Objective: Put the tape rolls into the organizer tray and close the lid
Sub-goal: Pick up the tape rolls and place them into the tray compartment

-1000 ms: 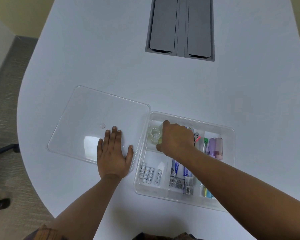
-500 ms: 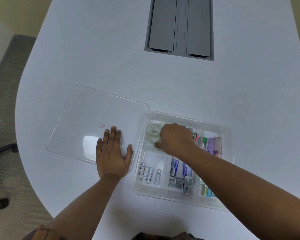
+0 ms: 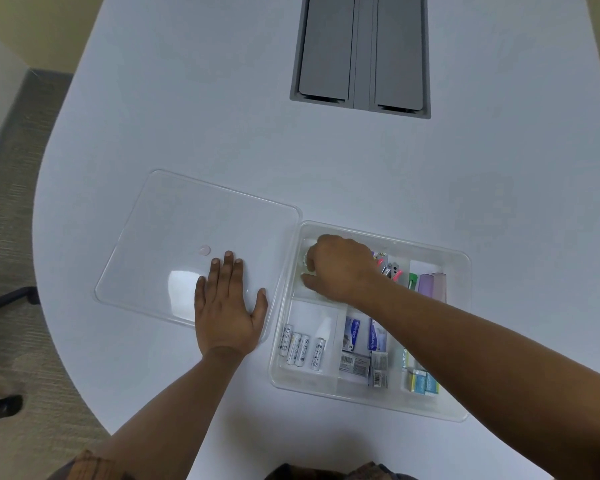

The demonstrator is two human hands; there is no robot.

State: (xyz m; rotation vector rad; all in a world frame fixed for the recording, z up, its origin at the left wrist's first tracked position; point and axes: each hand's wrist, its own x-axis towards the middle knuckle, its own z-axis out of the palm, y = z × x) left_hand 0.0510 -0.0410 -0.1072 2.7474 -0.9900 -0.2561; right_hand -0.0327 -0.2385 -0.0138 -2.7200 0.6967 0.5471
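Observation:
The clear organizer tray (image 3: 458,341) sits on the white table at the lower right. My right hand (image 3: 342,268) reaches into its far left compartment and covers the tape rolls there; only a sliver of a clear tape roll (image 3: 305,263) shows at my fingertips. Whether the fingers grip the roll is hidden. The clear lid (image 3: 174,237) lies flat on the table left of the tray. My left hand (image 3: 227,306) rests flat on the lid's near right part, fingers spread.
Other tray compartments hold several white batteries (image 3: 300,348), small packets (image 3: 361,351), highlighters (image 3: 426,284) and clips. A grey cable hatch (image 3: 361,53) is set in the table farther back. The table's curved edge runs at left, with carpet and a chair base (image 3: 4,299) beyond.
My right hand has shifted left and lower over the tape compartment, now hiding most of the roll that showed before. My left hand has stayed on the lid.

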